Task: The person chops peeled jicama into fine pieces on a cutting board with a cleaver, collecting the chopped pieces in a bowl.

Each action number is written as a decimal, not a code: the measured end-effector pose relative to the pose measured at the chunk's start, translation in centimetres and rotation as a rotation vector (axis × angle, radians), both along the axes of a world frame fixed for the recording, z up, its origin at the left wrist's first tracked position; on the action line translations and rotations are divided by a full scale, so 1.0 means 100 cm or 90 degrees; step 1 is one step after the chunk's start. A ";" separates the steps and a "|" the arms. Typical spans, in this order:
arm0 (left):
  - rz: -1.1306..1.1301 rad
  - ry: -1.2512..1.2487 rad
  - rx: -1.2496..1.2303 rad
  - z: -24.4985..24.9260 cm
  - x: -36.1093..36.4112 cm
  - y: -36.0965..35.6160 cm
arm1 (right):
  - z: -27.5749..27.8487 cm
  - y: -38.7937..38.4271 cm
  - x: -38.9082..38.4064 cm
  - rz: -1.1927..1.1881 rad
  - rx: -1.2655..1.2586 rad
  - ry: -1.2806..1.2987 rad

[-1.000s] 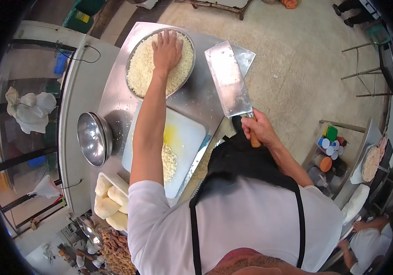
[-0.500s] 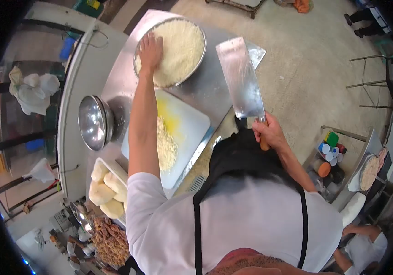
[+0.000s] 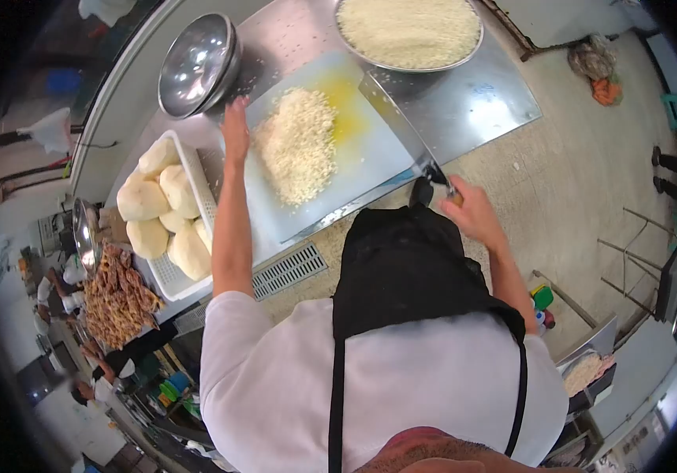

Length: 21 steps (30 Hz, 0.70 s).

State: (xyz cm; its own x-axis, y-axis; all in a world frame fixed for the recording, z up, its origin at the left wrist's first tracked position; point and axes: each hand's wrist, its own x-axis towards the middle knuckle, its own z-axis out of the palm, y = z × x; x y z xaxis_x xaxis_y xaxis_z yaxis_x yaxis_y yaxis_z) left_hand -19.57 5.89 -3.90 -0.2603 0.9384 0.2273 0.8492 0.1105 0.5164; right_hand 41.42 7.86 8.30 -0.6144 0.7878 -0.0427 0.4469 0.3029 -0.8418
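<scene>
My right hand (image 3: 472,211) grips the wooden handle of a large cleaver (image 3: 398,120). The blade stands on edge over the right side of a white cutting board (image 3: 382,162). A heap of finely chopped pale vegetable (image 3: 297,146) lies on the board, beside a yellow stain. By the board's left edge is my left hand (image 3: 235,130), its fingers stretched out and holding nothing. Beyond the board, a wide metal bowl (image 3: 409,69) is filled with chopped pale pieces (image 3: 409,31).
Nested steel bowls (image 3: 199,67) stand at the table's far left. A white plastic basket (image 3: 200,185) holds several peeled pale vegetables (image 3: 145,199). Further left is a pile of browned food (image 3: 115,303), with people working nearby. A floor drain (image 3: 291,270) lies below the table's edge.
My left hand has left the filled bowl and come back beside the board. The cleaver, raised flat before, is now lowered on edge to the board's right side. The view has shifted left.
</scene>
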 end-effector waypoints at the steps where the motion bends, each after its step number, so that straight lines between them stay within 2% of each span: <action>1: 0.036 0.058 0.001 -0.039 0.002 -0.024 | -0.002 0.012 -0.013 0.018 0.016 -0.021; 2: 0.073 0.115 0.001 -0.065 0.014 -0.038 | -0.004 0.028 -0.028 0.036 0.033 -0.042; 4: 0.037 -0.086 0.033 -0.021 0.076 -0.036 | -0.021 0.065 -0.065 0.085 0.145 -0.079; 6: 0.043 -0.219 -0.039 0.001 0.108 -0.027 | -0.015 0.098 -0.107 0.167 0.239 -0.116; 9: 0.009 -0.318 -0.060 0.041 0.118 -0.037 | -0.021 0.117 -0.168 0.246 0.272 -0.163; 11: -0.015 -0.379 -0.063 0.031 0.120 -0.055 | -0.022 0.105 -0.194 0.283 0.204 -0.151; 13: 0.010 -0.118 0.131 0.007 0.118 -0.075 | -0.033 0.075 -0.200 0.274 0.221 -0.156; 14: 0.005 -0.119 0.131 0.002 0.122 -0.084 | -0.038 0.059 -0.201 0.265 0.240 -0.158; 16: 0.122 -0.118 0.084 0.015 0.164 -0.105 | -0.032 0.025 -0.199 0.247 0.228 -0.192; 17: 0.117 -0.119 0.086 0.027 0.187 -0.112 | -0.027 0.012 -0.198 0.231 0.221 -0.221; 19: 0.076 0.051 0.104 0.048 0.222 -0.120 | -0.017 0.000 -0.195 0.213 0.202 -0.253; 20: 0.066 0.052 0.105 0.048 0.224 -0.118 | -0.011 -0.001 -0.188 0.190 0.177 -0.200; 21: -0.012 0.111 0.060 0.047 0.227 -0.118 | -0.007 -0.002 -0.179 0.166 0.149 -0.148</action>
State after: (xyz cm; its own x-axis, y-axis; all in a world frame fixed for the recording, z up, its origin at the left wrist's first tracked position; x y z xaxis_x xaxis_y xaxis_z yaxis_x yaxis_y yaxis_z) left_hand 3.08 -5.92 0.77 -0.1914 0.9155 0.3539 0.9284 0.0519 0.3679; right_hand 23.54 7.68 7.58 -0.7892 0.6127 -0.0428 0.5007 0.6014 -0.6226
